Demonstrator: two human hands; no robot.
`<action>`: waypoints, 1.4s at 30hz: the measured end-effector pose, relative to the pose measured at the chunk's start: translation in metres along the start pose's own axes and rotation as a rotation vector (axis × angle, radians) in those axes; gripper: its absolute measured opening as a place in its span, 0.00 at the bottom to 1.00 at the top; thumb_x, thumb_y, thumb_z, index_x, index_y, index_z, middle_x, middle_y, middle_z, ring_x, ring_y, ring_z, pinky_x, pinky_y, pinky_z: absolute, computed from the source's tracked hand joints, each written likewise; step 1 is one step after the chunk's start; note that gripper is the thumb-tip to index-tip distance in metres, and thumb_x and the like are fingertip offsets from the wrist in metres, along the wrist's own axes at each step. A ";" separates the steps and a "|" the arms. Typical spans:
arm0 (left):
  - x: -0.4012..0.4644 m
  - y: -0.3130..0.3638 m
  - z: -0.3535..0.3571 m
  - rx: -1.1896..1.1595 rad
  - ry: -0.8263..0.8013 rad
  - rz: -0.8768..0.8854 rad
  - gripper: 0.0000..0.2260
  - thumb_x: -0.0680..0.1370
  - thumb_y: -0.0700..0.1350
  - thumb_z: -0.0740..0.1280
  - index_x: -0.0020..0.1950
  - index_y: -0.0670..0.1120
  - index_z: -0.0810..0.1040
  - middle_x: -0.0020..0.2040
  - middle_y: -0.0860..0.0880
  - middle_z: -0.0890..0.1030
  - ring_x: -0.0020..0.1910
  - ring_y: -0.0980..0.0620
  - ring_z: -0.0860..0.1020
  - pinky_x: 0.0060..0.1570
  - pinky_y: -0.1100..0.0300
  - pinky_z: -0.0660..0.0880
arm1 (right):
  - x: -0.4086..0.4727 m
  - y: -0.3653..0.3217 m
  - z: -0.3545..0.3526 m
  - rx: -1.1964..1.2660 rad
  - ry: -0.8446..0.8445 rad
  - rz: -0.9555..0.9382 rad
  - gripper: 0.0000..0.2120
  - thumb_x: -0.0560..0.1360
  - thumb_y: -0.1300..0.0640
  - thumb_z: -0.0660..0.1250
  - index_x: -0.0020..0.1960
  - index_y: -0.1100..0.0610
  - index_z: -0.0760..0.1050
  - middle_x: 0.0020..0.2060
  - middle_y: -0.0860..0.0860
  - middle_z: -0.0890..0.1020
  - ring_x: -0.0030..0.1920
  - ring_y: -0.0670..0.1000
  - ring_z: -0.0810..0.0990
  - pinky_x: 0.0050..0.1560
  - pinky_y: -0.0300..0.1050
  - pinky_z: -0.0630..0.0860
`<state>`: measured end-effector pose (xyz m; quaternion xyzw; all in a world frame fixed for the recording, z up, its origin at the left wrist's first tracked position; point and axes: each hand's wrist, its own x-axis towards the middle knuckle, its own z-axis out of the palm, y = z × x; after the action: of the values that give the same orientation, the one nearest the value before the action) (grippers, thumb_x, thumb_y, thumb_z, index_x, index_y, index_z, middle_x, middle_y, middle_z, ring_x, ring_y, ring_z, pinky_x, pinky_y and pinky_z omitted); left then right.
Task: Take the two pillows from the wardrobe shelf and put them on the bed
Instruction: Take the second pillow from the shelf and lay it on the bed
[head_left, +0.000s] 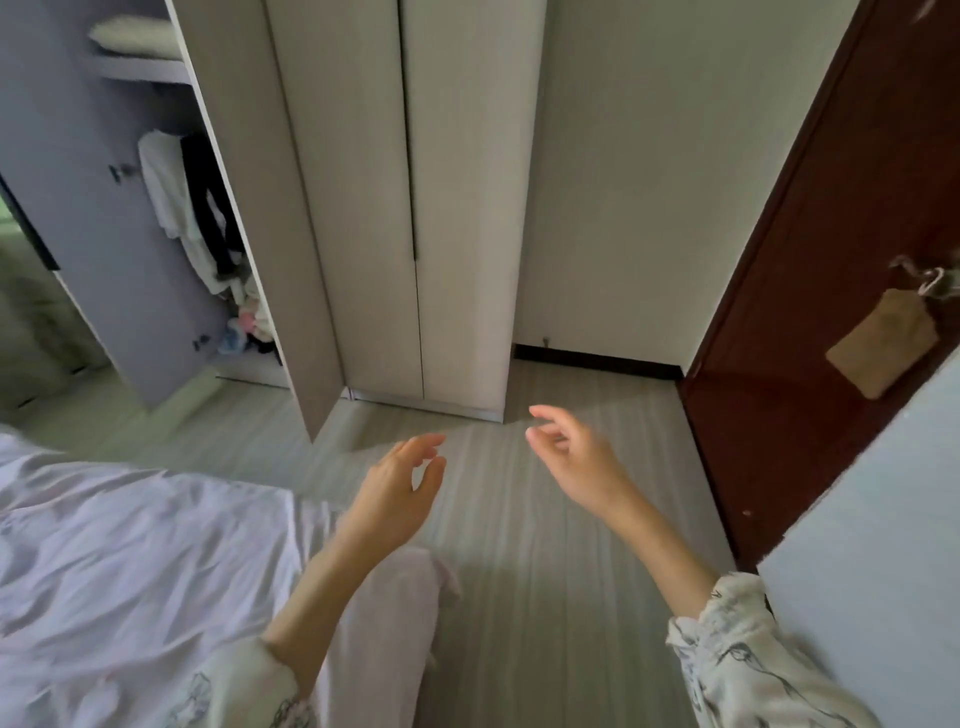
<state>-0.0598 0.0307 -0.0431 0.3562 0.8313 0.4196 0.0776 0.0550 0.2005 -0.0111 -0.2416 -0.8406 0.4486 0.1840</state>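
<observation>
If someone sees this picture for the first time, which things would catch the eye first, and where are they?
First come the two bare hands, the left hand and the right hand, both empty and open, held out over the grey floor in the middle. Next is the open wardrobe at upper left, with a pale pillow on its top shelf and clothes hanging below. The bed with a wrinkled light sheet fills the lower left, and a dark brown door stands at right.

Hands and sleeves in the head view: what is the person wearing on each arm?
Both hands are bare: the left hand and right hand show no gloves, rings or watch. Each forearm is bare down to a loose, gathered white sleeve printed with dark line drawings.
</observation>
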 end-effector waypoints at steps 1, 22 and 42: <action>0.018 -0.001 0.005 -0.001 0.003 -0.014 0.15 0.79 0.45 0.60 0.66 0.46 0.71 0.59 0.47 0.77 0.59 0.50 0.75 0.59 0.58 0.70 | 0.022 0.002 -0.006 0.002 -0.003 -0.005 0.16 0.78 0.56 0.61 0.65 0.57 0.71 0.54 0.54 0.79 0.48 0.47 0.76 0.45 0.29 0.67; 0.397 -0.169 -0.041 -0.012 0.326 -0.316 0.14 0.78 0.41 0.61 0.63 0.43 0.74 0.53 0.47 0.79 0.55 0.47 0.77 0.55 0.56 0.72 | 0.489 0.014 0.116 -0.028 -0.429 -0.130 0.17 0.76 0.54 0.65 0.64 0.52 0.71 0.42 0.39 0.77 0.43 0.40 0.76 0.44 0.27 0.70; 0.581 -0.318 -0.182 0.098 0.802 -0.683 0.14 0.78 0.43 0.62 0.64 0.44 0.73 0.50 0.50 0.77 0.50 0.53 0.76 0.51 0.60 0.71 | 0.808 -0.104 0.361 -0.001 -0.903 -0.462 0.16 0.77 0.54 0.62 0.64 0.54 0.71 0.49 0.51 0.78 0.48 0.48 0.76 0.51 0.40 0.72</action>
<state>-0.7316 0.1705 -0.0678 -0.1201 0.8831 0.4344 -0.1308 -0.8186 0.3718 -0.0393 0.1687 -0.8679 0.4555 -0.1037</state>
